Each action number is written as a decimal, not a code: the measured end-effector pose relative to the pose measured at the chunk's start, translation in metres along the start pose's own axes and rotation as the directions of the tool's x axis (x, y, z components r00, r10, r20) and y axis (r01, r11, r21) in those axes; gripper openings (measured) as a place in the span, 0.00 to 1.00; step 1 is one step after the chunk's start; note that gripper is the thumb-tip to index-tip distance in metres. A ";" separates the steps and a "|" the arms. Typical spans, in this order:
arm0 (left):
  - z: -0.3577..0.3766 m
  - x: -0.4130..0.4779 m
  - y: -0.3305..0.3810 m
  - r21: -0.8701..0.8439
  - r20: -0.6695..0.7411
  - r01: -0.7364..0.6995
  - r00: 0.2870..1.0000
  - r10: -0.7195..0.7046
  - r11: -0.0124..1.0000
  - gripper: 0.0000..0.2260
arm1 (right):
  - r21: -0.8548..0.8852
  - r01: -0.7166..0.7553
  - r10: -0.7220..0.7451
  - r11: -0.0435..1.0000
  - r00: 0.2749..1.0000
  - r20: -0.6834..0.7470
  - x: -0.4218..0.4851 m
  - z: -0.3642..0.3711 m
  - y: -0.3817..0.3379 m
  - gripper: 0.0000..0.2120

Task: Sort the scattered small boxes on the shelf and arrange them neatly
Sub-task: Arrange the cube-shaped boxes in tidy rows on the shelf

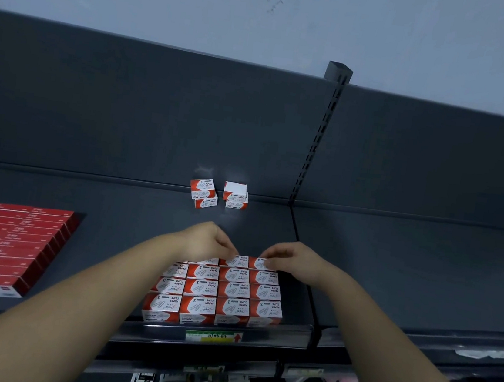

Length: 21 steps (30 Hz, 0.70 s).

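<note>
Several small red-and-white paper clip boxes (215, 294) stand in a tidy grid at the front of the dark shelf (116, 202). My left hand (206, 240) pinches a box (237, 261) in the grid's back row. My right hand (291, 257) pinches the neighbouring box (257, 263) at the back right corner. Two loose stacks stay at the back of the shelf: a skewed pair (203, 193) and another pair (235, 196) to its right.
A block of flat red boxes (5, 248) lies on the shelf's left. A slotted upright post (318, 135) divides the back panel, with a divider rail (309, 280) right of the grid. Price labels (214, 336) line the shelf's front edge; lower shelves hold other goods.
</note>
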State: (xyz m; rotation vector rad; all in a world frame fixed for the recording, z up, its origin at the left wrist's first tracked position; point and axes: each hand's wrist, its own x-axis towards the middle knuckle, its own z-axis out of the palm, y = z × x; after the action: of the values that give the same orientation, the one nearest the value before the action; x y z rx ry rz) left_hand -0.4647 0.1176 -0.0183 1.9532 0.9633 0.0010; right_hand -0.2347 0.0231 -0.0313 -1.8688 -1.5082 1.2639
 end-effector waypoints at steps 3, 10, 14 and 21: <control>-0.001 0.002 0.002 0.068 -0.012 -0.031 0.999 0.031 0.997 0.08 | -0.070 -0.002 0.001 0.998 1.000 -0.019 0.003 0.000 -0.007 0.05; -0.022 0.010 -0.013 0.376 -0.313 -0.057 0.932 0.184 0.925 0.19 | -0.473 0.055 -0.126 0.880 0.985 -0.120 0.024 0.008 -0.043 0.22; -0.039 0.012 -0.024 0.521 -0.355 0.005 0.911 0.212 0.853 0.23 | -0.572 0.043 -0.114 0.819 0.990 -0.089 0.041 0.010 -0.058 0.29; -0.058 0.018 -0.046 0.609 -0.474 0.084 0.836 0.277 0.788 0.25 | -0.640 -0.046 -0.086 0.767 0.981 -0.174 0.071 0.013 -0.070 0.36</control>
State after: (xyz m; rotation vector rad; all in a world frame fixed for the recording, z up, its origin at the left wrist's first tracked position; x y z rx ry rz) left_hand -0.5018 0.1836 -0.0252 2.6961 1.3437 0.3739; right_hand -0.2840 0.1083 -0.0100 -2.2862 -2.0081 0.5336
